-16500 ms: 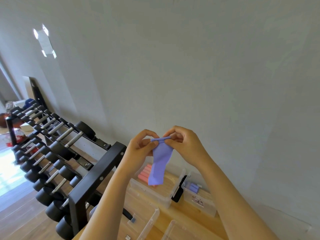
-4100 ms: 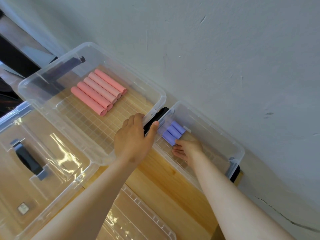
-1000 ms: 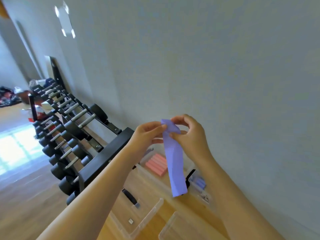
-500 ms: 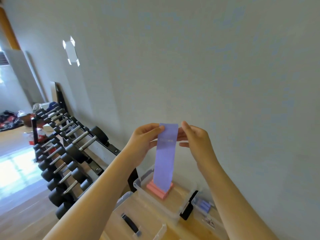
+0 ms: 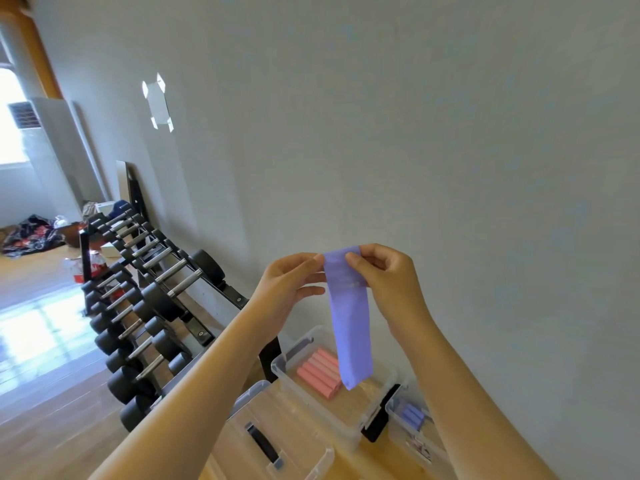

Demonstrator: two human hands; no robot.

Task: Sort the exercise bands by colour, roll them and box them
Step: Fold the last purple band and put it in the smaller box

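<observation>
While raised, L hand (image 5: 289, 282) & R hand (image 5: 388, 275) pinch purple band (image 5: 349, 317) – hanging.

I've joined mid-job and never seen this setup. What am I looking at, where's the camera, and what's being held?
No machine here: a person works with bare hands, and the single picture comes from a camera worn on their head, looking forward and down. The left hand and right hand pinch the top of a flat purple elastic band, which hangs unrolled. Below, on a wooden surface, a clear plastic box holds pink rolled bands; a smaller clear box to its right holds purple rolled bands. A clear lid with a black handle lies nearer. A black dumbbell rack stands left.
</observation>
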